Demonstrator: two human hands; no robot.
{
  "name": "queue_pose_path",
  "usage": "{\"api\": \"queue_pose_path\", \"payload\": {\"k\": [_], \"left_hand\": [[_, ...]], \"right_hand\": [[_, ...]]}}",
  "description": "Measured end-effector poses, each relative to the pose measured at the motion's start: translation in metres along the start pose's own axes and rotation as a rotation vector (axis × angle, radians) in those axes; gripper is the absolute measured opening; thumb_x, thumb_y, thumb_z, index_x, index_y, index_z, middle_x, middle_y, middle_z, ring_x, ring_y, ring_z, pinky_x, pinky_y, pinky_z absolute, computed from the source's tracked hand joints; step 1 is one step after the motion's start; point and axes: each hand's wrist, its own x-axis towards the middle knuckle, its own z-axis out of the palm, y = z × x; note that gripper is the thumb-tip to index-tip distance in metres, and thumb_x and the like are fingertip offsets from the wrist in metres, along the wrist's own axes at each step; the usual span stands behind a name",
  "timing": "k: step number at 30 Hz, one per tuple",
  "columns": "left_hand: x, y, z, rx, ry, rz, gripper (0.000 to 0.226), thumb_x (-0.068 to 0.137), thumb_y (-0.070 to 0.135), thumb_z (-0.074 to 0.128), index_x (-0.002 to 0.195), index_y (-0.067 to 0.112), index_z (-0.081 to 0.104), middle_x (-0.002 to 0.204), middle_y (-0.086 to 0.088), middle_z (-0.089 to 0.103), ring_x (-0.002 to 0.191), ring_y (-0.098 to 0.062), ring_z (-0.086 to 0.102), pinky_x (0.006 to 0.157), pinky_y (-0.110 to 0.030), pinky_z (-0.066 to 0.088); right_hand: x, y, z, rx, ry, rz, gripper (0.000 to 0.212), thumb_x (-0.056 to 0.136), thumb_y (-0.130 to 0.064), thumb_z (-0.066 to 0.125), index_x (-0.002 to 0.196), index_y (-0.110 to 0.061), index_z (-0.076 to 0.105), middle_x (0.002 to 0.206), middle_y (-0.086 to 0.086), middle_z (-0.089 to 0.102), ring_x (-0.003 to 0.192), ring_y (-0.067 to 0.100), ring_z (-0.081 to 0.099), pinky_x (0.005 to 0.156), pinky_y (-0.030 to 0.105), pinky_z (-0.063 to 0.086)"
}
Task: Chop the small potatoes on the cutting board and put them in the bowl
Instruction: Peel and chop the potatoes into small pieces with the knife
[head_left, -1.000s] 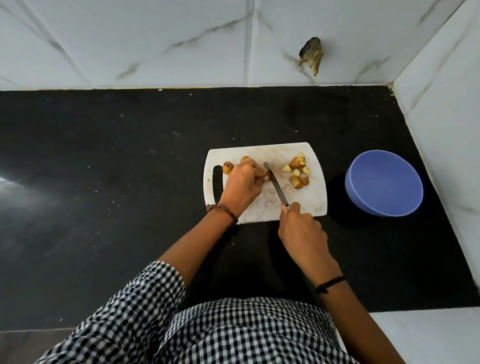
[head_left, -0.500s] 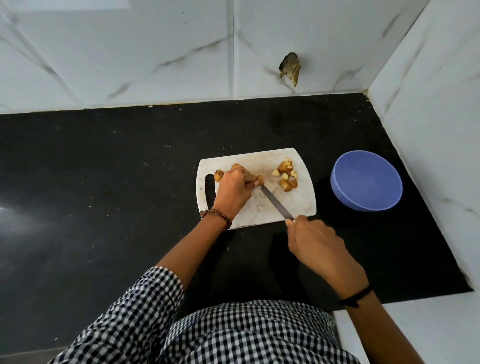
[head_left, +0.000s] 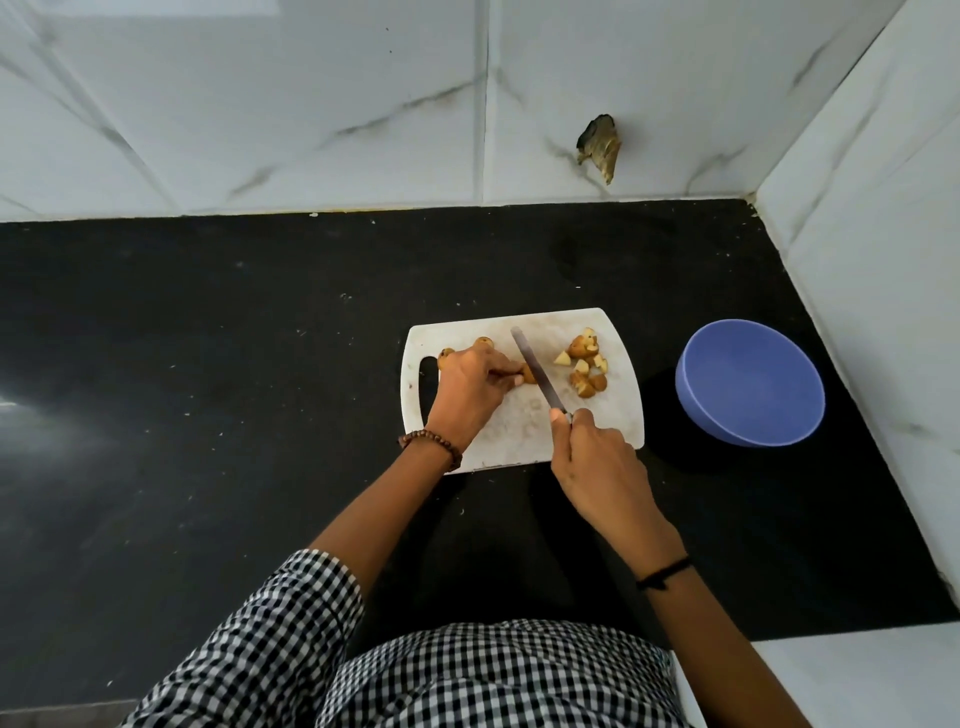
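A white cutting board (head_left: 621, 415) lies on the black counter. My left hand (head_left: 470, 387) pinches a small brown potato (head_left: 529, 373) against the board. Two whole potatoes (head_left: 483, 342) peek out behind that hand. My right hand (head_left: 597, 462) grips the handle of a knife (head_left: 535, 371), whose blade runs up and left just right of the held potato. A heap of chopped potato pieces (head_left: 584, 364) lies on the board's right part. The blue bowl (head_left: 750, 382) stands right of the board; no pieces show in it.
The black counter (head_left: 208, 389) stretches wide to the left. White marble walls close the back and the right side, near the bowl. A brown broken stub (head_left: 600, 148) sticks out of the back wall. A white ledge (head_left: 857, 675) sits at lower right.
The knife blade has slid forward so its tip reaches further up the board, and my right hand has come onto the board's front edge. My left hand still holds the potato.
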Motion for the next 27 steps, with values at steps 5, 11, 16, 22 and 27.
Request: {"api": "queue_pose_path", "payload": {"k": [5, 11, 16, 22, 27], "left_hand": [[-0.002, 0.003, 0.0, 0.051, 0.026, -0.003, 0.013, 0.079, 0.022, 0.077, 0.091, 0.019, 0.077, 0.094, 0.004, 0.07, 0.082, -0.009, 0.064, 0.102, -0.032, 0.036], [-0.003, 0.005, -0.001, 0.062, 0.036, -0.007, 0.011, 0.079, 0.016, 0.077, 0.09, 0.016, 0.077, 0.094, 0.002, 0.07, 0.085, -0.008, 0.064, 0.097, -0.012, 0.03], [-0.003, 0.01, -0.004, 0.033, 0.032, -0.032, 0.014, 0.079, 0.012, 0.077, 0.092, 0.008, 0.077, 0.097, -0.003, 0.07, 0.086, -0.008, 0.063, 0.083, 0.01, 0.018], [-0.003, 0.009, -0.003, 0.052, 0.021, -0.035, 0.013, 0.08, 0.016, 0.076, 0.092, 0.014, 0.077, 0.098, 0.001, 0.069, 0.089, -0.008, 0.063, 0.093, -0.002, 0.026], [-0.002, 0.01, -0.005, 0.043, 0.013, -0.039, 0.014, 0.081, 0.016, 0.075, 0.094, 0.011, 0.077, 0.099, 0.001, 0.068, 0.084, -0.001, 0.057, 0.088, 0.004, 0.024]], "right_hand": [[0.01, -0.003, 0.01, -0.005, 0.014, -0.002, 0.045, 0.105, -0.048, 0.02, 0.107, -0.012, 0.048, 0.084, 0.006, 0.06, 0.08, 0.026, 0.064, 0.066, 0.04, 0.052], [0.015, -0.009, 0.016, -0.037, 0.028, 0.0, 0.045, 0.106, -0.045, 0.02, 0.11, -0.009, 0.048, 0.091, 0.011, 0.063, 0.084, 0.031, 0.065, 0.07, 0.043, 0.053], [0.015, -0.012, 0.023, -0.07, 0.024, 0.015, 0.042, 0.106, -0.042, 0.021, 0.107, -0.01, 0.047, 0.087, 0.008, 0.062, 0.081, 0.03, 0.065, 0.062, 0.037, 0.047], [0.018, -0.015, 0.023, -0.03, -0.019, 0.051, 0.042, 0.106, -0.044, 0.021, 0.109, -0.01, 0.047, 0.091, 0.008, 0.06, 0.086, 0.029, 0.064, 0.069, 0.041, 0.051], [0.026, -0.018, 0.021, 0.004, -0.032, 0.047, 0.045, 0.107, -0.041, 0.021, 0.112, -0.006, 0.049, 0.102, 0.014, 0.062, 0.093, 0.034, 0.063, 0.069, 0.038, 0.044]]}}
